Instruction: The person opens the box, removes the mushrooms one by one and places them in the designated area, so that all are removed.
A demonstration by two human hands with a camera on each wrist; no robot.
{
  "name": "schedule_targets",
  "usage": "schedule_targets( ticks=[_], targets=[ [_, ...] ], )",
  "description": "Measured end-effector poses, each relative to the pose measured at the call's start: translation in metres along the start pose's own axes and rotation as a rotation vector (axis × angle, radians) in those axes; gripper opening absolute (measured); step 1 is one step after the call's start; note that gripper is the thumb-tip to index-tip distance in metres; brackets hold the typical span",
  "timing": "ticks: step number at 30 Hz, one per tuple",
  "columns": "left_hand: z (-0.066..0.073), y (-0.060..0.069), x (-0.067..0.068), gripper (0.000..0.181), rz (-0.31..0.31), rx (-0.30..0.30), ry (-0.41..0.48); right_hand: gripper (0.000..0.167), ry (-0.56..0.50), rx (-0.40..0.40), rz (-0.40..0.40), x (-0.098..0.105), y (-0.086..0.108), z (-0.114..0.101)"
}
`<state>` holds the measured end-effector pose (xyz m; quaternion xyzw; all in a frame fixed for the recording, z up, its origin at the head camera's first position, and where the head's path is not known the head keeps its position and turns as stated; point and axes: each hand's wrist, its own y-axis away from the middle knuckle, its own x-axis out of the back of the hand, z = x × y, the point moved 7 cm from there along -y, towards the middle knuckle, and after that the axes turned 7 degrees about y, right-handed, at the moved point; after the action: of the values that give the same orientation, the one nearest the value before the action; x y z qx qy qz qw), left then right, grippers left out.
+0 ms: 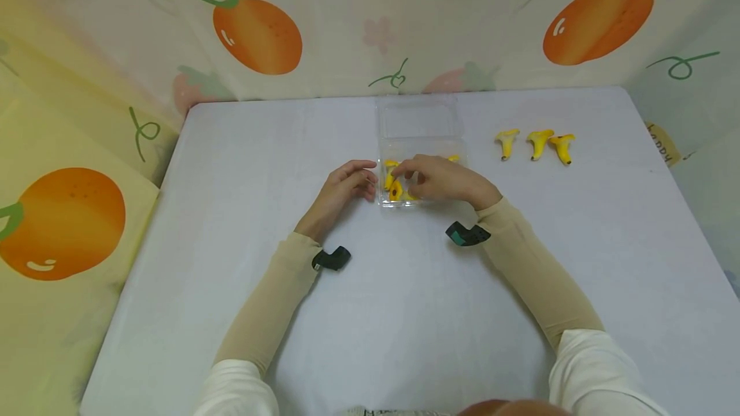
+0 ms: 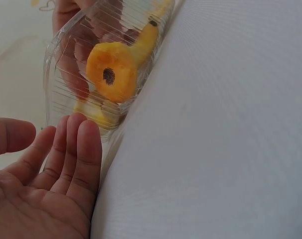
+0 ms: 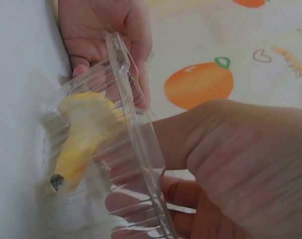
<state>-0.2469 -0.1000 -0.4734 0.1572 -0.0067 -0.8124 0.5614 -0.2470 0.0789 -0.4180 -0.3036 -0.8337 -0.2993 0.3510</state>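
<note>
A clear plastic clamshell box [image 1: 379, 201] sits on the table with its lid [image 1: 419, 117] folded back. Several yellow chanterelle mushrooms [image 1: 396, 190] lie inside; one shows its orange cap [image 2: 111, 69] through the ribbed wall, another its pale stem [image 3: 81, 144]. My right hand [image 1: 442, 178] reaches into the box, its extended index finger touching a mushroom at the left end. Its thumb tip is hidden in the head view. Beside the box's left wall, my left hand [image 1: 349, 186] has loosely bent fingers, with nothing in its palm; its fingertips [image 2: 88, 139] are close to the plastic.
Three more yellow mushrooms [image 1: 539, 144] lie to the right of the box, toward the back of the white table [image 1: 260, 146]. A fruit-printed curtain [image 1: 324, 24] hangs along the far edge and left side. Each wrist wears a small black camera [image 1: 468, 234].
</note>
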Motion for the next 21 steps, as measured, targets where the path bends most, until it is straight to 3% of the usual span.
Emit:
schedule_targets(
  ticks=[13,21],
  targets=[
    [0.0,-0.0002,-0.0002,0.033,0.0,0.0,0.006,0.034,0.032,0.066,0.006,-0.001,-0.001,-0.0083],
    [-0.0007,-0.0013,-0.0002,0.033,-0.003,-0.009,0.018,0.036,0.017,0.055,-0.013,-0.0034,-0.0019,-0.0081]
  ],
)
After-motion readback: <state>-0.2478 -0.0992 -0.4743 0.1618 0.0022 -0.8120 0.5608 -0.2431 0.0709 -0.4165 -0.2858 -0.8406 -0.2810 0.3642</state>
